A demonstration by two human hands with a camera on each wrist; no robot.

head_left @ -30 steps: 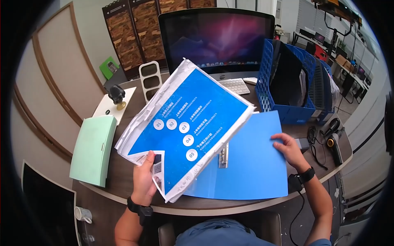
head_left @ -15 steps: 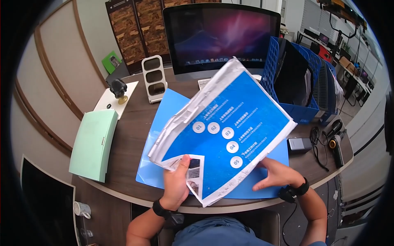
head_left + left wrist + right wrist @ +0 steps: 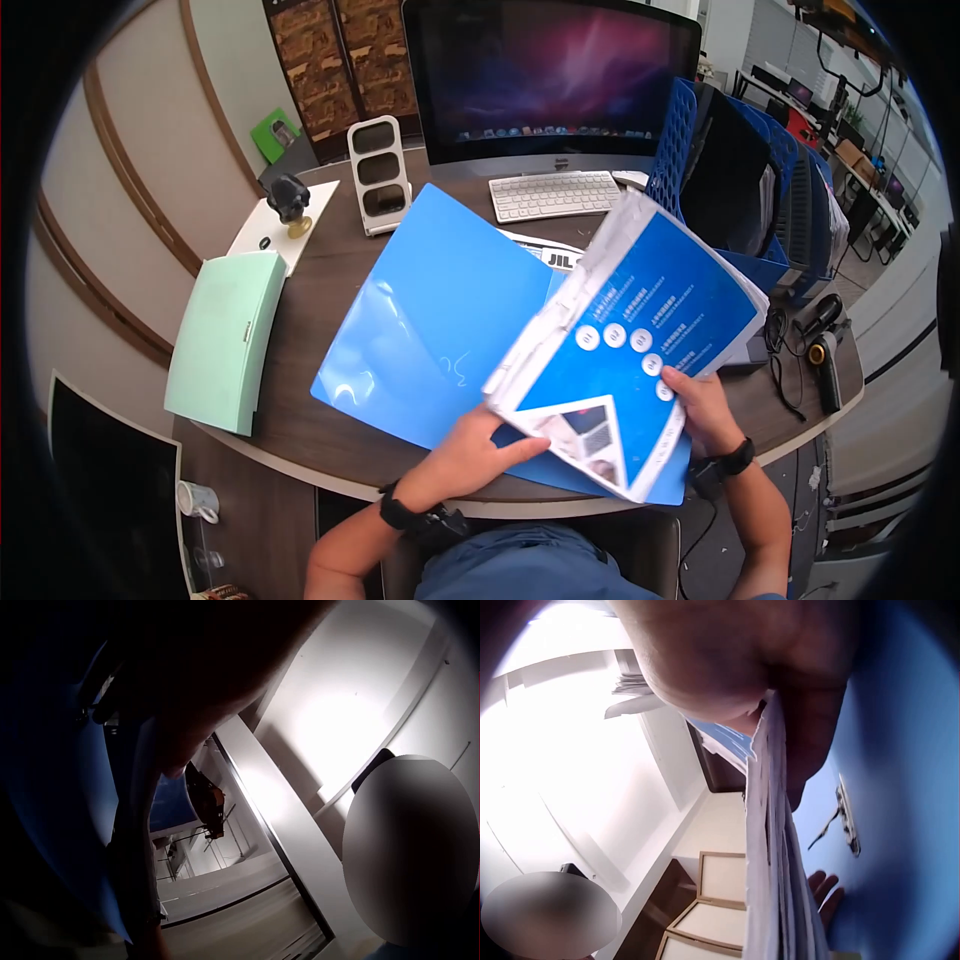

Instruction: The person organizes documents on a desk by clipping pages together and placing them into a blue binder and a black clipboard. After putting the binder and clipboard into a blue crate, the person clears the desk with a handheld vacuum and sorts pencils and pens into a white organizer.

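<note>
- Folder [image 3: 440, 290]: open on desk [image 3: 300, 370]
- Paper stack [image 3: 690, 280]: tilted above the folder's right part, outside its metal clip [image 3: 847, 821]
- Right hand [image 3: 708, 410]: grips the stack, thumb in front, fingers behind
- Left hand [image 3: 465, 460]: fingers released, spread beside the lower corner
- Remaining, by judgement: stack loose, clip unfilled

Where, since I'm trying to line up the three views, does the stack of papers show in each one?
Head: the stack of papers is right of centre, tilted, gripped at its lower right by the right hand.
Left wrist: too dark to tell.
Right wrist: edge-on, from the centre down to the bottom edge.
Shared landmark: the blue folder, at right in the right wrist view; probably the dark blue at left in the left wrist view.
</note>
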